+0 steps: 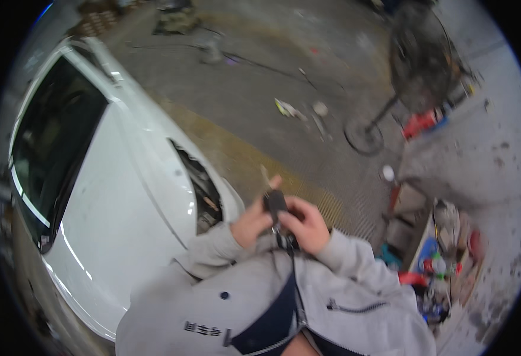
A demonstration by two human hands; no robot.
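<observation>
Close in front of my chest, both hands meet around a small dark rectangular block (pixel 275 204). My left hand (pixel 252 224) is closed on its left side, one finger pointing up past it. From the other side, my right hand (pixel 309 225) pinches it with bent fingers and thumb. A thin pale stick (pixel 265 177) rises beside the left fingers; whether it belongs to the block is unclear. Below the block hangs a black and silvery part (pixel 284 238), partly hidden by the fingers. Blur keeps the block's kind from showing.
At my left stands a white car (pixel 118 184) with an opening (pixel 198 184) at its front corner. A pedestal fan (pixel 421 65) stands far right by the wall. Cluttered boxes and bottles (pixel 435 261) lie at my right. A cable (pixel 260 66) and scraps (pixel 289 110) lie on the floor.
</observation>
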